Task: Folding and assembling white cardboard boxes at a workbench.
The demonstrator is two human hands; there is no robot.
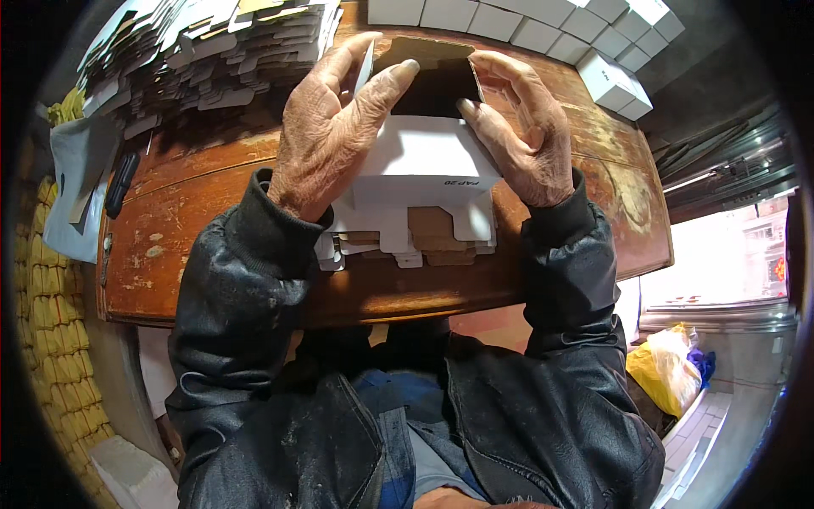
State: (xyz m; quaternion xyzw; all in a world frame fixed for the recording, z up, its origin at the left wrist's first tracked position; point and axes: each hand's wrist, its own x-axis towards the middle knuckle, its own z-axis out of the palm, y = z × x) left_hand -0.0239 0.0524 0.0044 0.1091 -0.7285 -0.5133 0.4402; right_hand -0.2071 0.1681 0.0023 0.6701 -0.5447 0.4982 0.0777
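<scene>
A white cardboard box point(424, 154) stands between my hands, its brown inside showing through the raised far end. Along its left side, my left hand point(339, 123) grips the wall, with the thumb over the edge and the fingers outside. On the opposite side my right hand point(527, 127) holds the other wall, thumb inward at the opening and fingers curled behind it. Under the box lies a small pile of flat, unfolded box blanks point(437, 233), white and brown, near the table's front edge.
Tall stacks of flat box blanks point(229, 64) fill the table's far left. Folded white boxes point(538, 36) stand in rows at the far right, with one box point(612, 83) nearer. A black cutter-like tool point(123, 185) lies at the left edge of the wooden table point(203, 220).
</scene>
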